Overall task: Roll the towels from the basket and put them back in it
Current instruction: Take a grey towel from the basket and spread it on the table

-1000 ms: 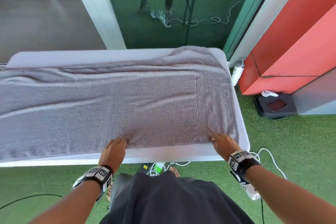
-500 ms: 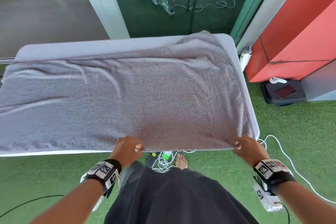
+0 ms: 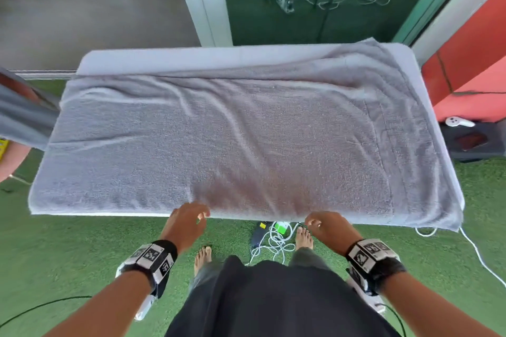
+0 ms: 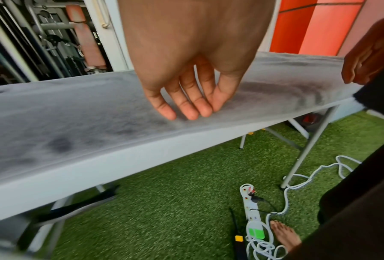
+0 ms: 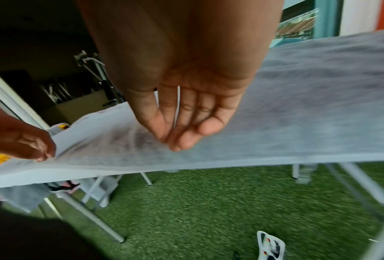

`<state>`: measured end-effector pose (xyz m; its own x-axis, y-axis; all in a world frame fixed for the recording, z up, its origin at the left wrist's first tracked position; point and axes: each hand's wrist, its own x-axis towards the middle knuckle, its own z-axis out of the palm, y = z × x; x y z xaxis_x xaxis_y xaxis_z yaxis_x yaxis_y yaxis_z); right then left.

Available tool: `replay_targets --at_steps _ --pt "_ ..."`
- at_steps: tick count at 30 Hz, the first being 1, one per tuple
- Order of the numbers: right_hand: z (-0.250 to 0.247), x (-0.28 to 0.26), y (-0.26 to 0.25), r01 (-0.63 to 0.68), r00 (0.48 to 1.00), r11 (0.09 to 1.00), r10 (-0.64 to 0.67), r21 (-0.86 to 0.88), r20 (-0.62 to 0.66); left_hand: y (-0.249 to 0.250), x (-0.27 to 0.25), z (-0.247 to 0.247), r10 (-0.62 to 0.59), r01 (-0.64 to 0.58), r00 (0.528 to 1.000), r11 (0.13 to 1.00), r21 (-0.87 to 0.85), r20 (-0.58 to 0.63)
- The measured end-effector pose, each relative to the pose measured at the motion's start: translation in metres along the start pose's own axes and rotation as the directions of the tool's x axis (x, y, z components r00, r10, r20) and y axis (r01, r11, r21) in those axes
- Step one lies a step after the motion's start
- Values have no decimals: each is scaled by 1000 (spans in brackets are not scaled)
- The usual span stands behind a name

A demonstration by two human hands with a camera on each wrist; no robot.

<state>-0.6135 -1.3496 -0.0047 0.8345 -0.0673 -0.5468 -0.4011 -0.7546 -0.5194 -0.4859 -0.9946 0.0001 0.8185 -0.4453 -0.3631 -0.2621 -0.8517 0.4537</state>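
A large grey towel [image 3: 246, 142] lies spread flat over the white folding table [image 3: 164, 56], its near edge along the table's front edge. The towel [image 4: 75, 123] [image 5: 308, 105] shows a few soft creases. My left hand [image 3: 201, 215] is at the middle of that near edge with relaxed fingers [image 4: 186, 112] holding nothing; contact with the cloth is unclear. My right hand [image 3: 312, 220] hangs a little to the right, just off the edge, fingers [image 5: 182, 139] loose and empty. The towel's right near corner [image 3: 451, 223] droops over the table.
More grey cloth [image 3: 24, 120] hangs over a pinkish rounded object [image 3: 11, 164] at the left edge. A power strip with coiled white cable [image 3: 276, 238] lies on the green turf by my bare feet. A black box with a white controller [image 3: 460, 122] sits at the right.
Both hands have let go of the towel's near edge. The right hand moved left from the right corner toward the middle. The towel's edge now lies at the table's front.
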Motion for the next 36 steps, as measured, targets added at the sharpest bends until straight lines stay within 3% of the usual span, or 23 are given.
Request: replay_targets --at_steps 7,13,17,25,28,32,36 --pt "76 48 -163 121 993 992 -122 -25 -12 -184 -20 -84 -131 136 982 990 32 -138" --pt "114 79 -244 119 985 987 -130 -106 -110 -293 -31 -147 -249 267 960 952 149 -127" --pt "127 91 -257 80 988 978 -102 -191 -112 -323 -41 -165 -318 334 936 938 97 -155" --pt "145 91 -268 26 987 924 -85 -382 -136 -349 -41 -168 -114 143 979 975 169 -171" --pt "144 92 -272 41 983 924 -106 -380 -152 -354 -35 -173 -82 104 989 977 189 -121" --pt "146 92 -277 1 981 932 -71 -363 -180 -364 -31 -174 -126 133 991 977 167 -54" --pt "148 91 -277 -1 981 962 -51 -273 -185 -367 -35 -173 -119 125 991 987 105 -62"
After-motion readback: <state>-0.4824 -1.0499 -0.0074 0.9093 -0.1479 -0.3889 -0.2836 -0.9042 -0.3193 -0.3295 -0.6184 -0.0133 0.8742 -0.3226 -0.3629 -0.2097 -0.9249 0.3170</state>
